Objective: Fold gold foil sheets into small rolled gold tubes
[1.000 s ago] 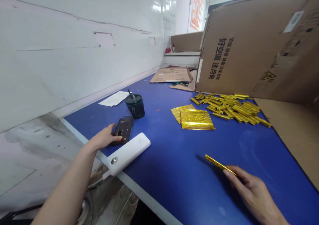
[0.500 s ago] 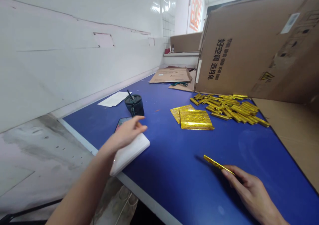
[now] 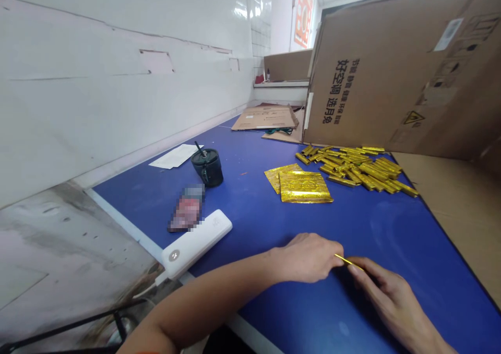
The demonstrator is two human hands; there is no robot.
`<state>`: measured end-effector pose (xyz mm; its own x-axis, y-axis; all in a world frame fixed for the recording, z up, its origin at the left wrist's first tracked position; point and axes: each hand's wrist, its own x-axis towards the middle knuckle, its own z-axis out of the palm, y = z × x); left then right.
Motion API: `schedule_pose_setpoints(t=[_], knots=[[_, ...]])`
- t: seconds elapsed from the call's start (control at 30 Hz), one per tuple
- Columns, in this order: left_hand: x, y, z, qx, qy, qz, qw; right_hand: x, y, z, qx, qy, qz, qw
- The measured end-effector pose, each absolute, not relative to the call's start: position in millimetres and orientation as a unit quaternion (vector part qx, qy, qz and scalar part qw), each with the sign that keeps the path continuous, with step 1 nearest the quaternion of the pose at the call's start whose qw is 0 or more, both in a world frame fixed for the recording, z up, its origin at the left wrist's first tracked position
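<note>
A thin, folded gold foil piece [image 3: 349,262] spans the gap between my two hands, seen nearly edge-on. My right hand [image 3: 395,296] pinches its near right end between thumb and fingers. At the other end, my left hand [image 3: 313,257] is closed around the tip, knuckles up, its fingertips hidden. Beyond the hands, two flat gold foil sheets [image 3: 306,188] overlap on the blue table [image 3: 270,228]. Many narrow gold foil rolls [image 3: 352,168] lie heaped behind them to the right.
A white power bank [image 3: 198,243] with a cable lies at the table's left edge, beside a blurred phone [image 3: 187,208]. Behind them are a dark lidded mug [image 3: 208,167] and white paper [image 3: 175,156]. A large cardboard box [image 3: 383,72] stands at the back right.
My left hand has moved right, from over the power bank and phone to the gold foil piece, and closed on its far end. My right hand has stayed nearly in place.
</note>
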<state>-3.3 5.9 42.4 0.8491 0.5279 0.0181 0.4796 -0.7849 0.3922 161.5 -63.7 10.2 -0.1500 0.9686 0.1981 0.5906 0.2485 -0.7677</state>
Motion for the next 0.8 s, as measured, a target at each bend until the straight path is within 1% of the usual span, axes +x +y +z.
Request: schedule_pose_setpoints(t=[0.13,0.27,0.37,0.43,0.47,0.63,0.7,0.8], knots=[[2,7,42,0.947,0.262,0.047,0.181,160,-63,13,-0.552,-0.718,0.265,0.331],[2,15,41,0.933,0.277,0.040,0.224,165,-60,12,-0.562,-0.732,0.237,0.303],[-4,23,37,0.916,0.305,0.067,0.251,170,-57,11,-0.568,-0.736,0.219,0.296],[-8,26,33,0.898,0.306,0.098,0.300,172,-56,10,-0.567,-0.742,0.197,0.298],[-9,26,31,0.883,0.302,0.112,0.341,173,-56,11,-0.566,-0.745,0.179,0.304],[-9,26,26,0.730,0.297,0.124,0.603,175,-57,11,-0.568,-0.745,0.072,0.342],[-8,24,26,0.679,0.312,0.134,0.651,175,-57,12,-0.575,-0.738,0.086,0.342],[-6,23,25,0.656,0.338,0.163,0.655,172,-57,13,-0.600,-0.704,0.182,0.334]])
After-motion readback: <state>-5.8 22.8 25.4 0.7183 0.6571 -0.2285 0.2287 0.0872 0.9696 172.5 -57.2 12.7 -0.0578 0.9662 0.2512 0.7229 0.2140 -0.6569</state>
